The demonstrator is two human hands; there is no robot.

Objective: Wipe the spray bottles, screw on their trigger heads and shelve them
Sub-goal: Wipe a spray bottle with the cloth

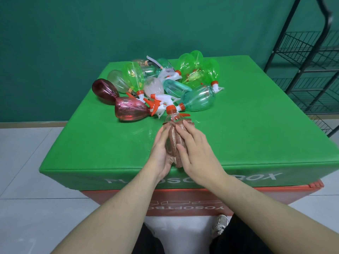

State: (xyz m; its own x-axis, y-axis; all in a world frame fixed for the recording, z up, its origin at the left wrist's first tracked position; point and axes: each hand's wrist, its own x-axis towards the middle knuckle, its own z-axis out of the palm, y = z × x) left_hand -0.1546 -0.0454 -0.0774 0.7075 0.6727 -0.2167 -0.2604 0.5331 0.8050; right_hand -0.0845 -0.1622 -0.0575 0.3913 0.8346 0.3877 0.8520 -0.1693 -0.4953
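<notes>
Clear spray bottle [171, 120] with orange collar and trigger head, held over the near middle of the green foam box [91, 143], neck pointing away from the person. Brown cloth [176, 142] wrapped around its body. Left hand [160, 153] cups bottle and cloth from beneath, fingers curled round; right hand [197, 153] presses cloth onto it, thumb and fingers clasping. Pile of bottles [161, 87], green, teal, maroon, clear, lies beyond on the box. Black wire rack [311, 70] stands to the box's right.
</notes>
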